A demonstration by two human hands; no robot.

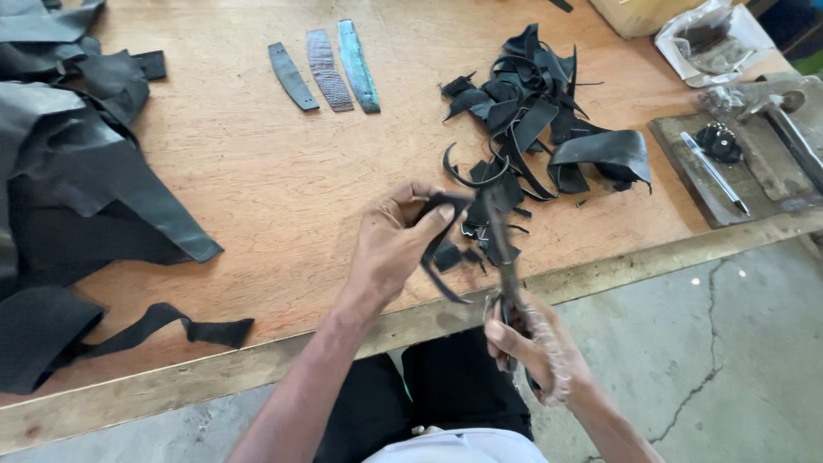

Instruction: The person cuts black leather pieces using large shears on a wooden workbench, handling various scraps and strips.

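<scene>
Fingers: left hand [390, 249] is pinching a black leather strip [441, 236] between thumb and fingertips; right hand [536, 351] is curling tight around the handles of dark scissors [506, 257]
Scissors: blades are pointing up and away from the body, blurred, meeting the strip's upper end
Strip: is hanging in the air just over the near edge of the wooden table [274, 189], its loose tail curving down below the left hand
Scrap pile [536, 111]: black offcuts are lying heaped beyond the hands
Finished pieces [326, 69]: three shaped bands, black, grey and teal, are lying side by side further back
Left side: large black leather sheets [69, 171] are draping over the table
Right side: a hammer [784, 120] and a pen [716, 171] are resting on a board
</scene>
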